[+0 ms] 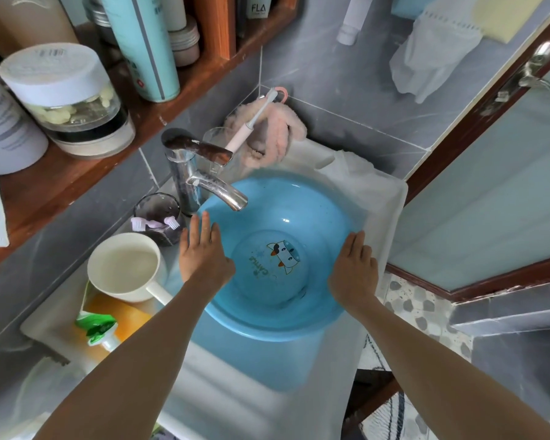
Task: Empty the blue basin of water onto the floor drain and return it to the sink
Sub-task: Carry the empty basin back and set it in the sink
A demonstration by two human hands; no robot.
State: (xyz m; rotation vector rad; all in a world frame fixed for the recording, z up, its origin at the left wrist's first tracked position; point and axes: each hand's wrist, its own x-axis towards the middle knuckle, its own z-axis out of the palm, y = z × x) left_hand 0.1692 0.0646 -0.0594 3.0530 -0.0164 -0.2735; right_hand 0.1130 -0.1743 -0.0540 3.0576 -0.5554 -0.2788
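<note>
While the blue basin [280,258] sits in the white sink [391,198] under the spout of the chrome tap [216,188], we have both hands out over its rim and neither has closed on anything; our left hand [204,252] is spread flat, fingers straight, over the rim on the tap side, and our right hand [354,268] lies open over the opposite rim, though we cannot tell whether either palm is actually touching the plastic; whether the basin holds much water we cannot say for certain, since the cartoon print on its bottom shows clearly through whatever is there. To do the grasp well, we judge that we should hook our fingers under the lip at two opposite points and keep the thumbs on top, so the load stays level; we should draw the basin towards us and slightly down before lifting, because the spout overhangs the far rim and would catch it; the cream mug [124,268] and the glass with small brushes [158,217] stand just beside the left hand, so the left elbow should stay tucked in; a slow, even lift should keep water from slopping over the edge.
</note>
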